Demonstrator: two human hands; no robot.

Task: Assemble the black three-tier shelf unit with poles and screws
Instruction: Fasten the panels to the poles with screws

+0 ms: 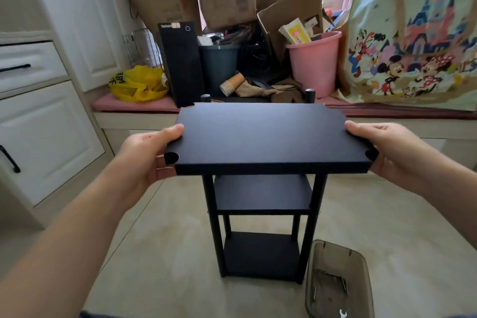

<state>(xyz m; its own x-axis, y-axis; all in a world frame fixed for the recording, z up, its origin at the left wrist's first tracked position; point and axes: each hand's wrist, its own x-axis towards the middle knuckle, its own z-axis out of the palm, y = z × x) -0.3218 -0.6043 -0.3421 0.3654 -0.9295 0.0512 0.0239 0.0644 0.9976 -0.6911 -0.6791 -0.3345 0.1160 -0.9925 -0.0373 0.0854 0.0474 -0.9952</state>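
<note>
A black shelf board point(260, 134) is held level over the shelf unit. My left hand point(149, 155) grips its left edge, thumb on top. My right hand point(387, 147) grips its right edge the same way. The board has rounded notches at its corners. Below it stand the middle shelf point(263, 193) and the bottom shelf point(260, 253), joined by black poles point(214, 227). Two far pole tops point(309, 94) stick up behind the board's back edge. The near poles' tops are hidden under the board.
A clear grey plastic tray point(338, 281) with screws lies on the floor at the right of the unit, a small white wrench point(342, 313) beside it. Behind are a bench with boxes, a pink bucket point(315, 62) and a yellow bag point(139, 82). White cabinets stand left.
</note>
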